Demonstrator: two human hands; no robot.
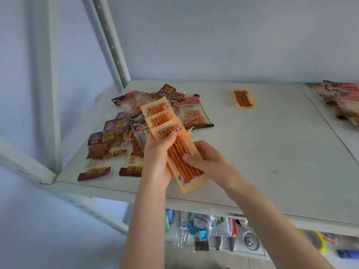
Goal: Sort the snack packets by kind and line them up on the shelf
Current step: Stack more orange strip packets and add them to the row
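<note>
Now you hold three orange stick-snack packets (175, 144), fanned and overlapping, above the front of the white shelf (272, 152). Your left hand (157, 158) wraps them from the left, fingers curled over the top packet. Your right hand (206, 158) pinches that packet's right edge, thumb on its face. One matching packet (242, 98) lies alone farther back. Just left, a mixed pile (124, 133) of maroon and red packets. At far right, red packets (342, 98) overlap.

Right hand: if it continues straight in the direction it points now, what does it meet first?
Probably the left hand: the right hand points left across the orange stick packets both hold. Depth is unclear.
</note>
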